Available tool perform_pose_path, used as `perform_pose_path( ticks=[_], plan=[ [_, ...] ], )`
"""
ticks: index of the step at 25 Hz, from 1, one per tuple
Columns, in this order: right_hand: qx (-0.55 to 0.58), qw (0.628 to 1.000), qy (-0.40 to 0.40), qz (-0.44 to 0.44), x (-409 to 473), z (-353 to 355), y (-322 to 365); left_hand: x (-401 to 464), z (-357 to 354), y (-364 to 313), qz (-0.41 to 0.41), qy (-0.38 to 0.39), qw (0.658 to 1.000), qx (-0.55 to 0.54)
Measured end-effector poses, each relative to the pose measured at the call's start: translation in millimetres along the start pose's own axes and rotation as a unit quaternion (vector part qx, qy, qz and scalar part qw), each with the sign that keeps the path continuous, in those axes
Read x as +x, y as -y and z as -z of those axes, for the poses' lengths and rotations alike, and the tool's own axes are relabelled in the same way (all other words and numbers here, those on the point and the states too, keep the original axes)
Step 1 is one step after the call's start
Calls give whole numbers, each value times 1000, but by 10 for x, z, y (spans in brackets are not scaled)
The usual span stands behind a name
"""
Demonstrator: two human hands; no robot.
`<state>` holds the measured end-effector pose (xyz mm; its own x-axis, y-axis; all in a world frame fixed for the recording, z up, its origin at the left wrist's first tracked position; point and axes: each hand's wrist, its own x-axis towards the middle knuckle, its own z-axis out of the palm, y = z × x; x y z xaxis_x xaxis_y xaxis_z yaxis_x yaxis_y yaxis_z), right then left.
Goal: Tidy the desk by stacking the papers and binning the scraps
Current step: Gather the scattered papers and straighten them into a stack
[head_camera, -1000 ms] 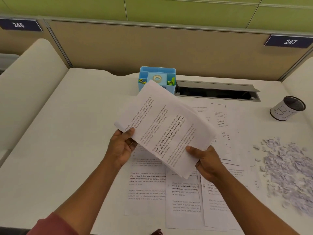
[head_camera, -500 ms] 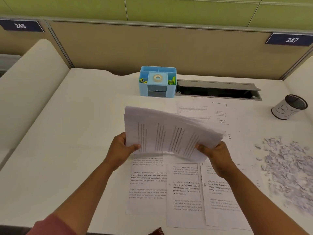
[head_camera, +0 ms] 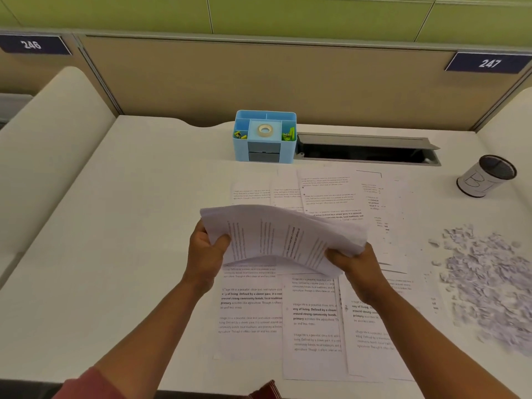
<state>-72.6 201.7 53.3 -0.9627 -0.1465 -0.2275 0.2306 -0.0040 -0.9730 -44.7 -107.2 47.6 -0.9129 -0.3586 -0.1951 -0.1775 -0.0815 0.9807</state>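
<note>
Left hand [head_camera: 205,249] gripping the near-left edge of the sheaf of papers [head_camera: 283,236], thumb curled over the top. Sheaf raised above the loose sheets [head_camera: 313,315] on the desk [head_camera: 115,231], sagging, limp, thin. Right hand [head_camera: 358,262] pinching the right edge. Best to tap edges square, then lay flat. Farther right: torn scraps [head_camera: 489,280], small and ragged; cylindrical mesh bin [head_camera: 486,175].

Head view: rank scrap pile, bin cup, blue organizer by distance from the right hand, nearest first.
From the right hand:
1. Scrap pile, on the desk to its right.
2. Bin cup, at the far right.
3. Blue organizer, at the back, left of the hand; close to the cup's distance, so tentative.
</note>
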Motion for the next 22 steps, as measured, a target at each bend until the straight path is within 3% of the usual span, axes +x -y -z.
perform_pose_path(
  ticks=[5, 10, 22],
  plan=[
    [-20, 1000, 7, -5, -51, -3, -86, -30, 25, -3, -23, -22, 999, 15],
    [-30, 999, -11, -12, -63, -67, -89, -25, 2, 9, -5, 10, 1000, 18],
    [-33, 999, 14, -22, -107, -92, -77, -40, -6, 111, 15, -8, 999, 27]
  ],
)
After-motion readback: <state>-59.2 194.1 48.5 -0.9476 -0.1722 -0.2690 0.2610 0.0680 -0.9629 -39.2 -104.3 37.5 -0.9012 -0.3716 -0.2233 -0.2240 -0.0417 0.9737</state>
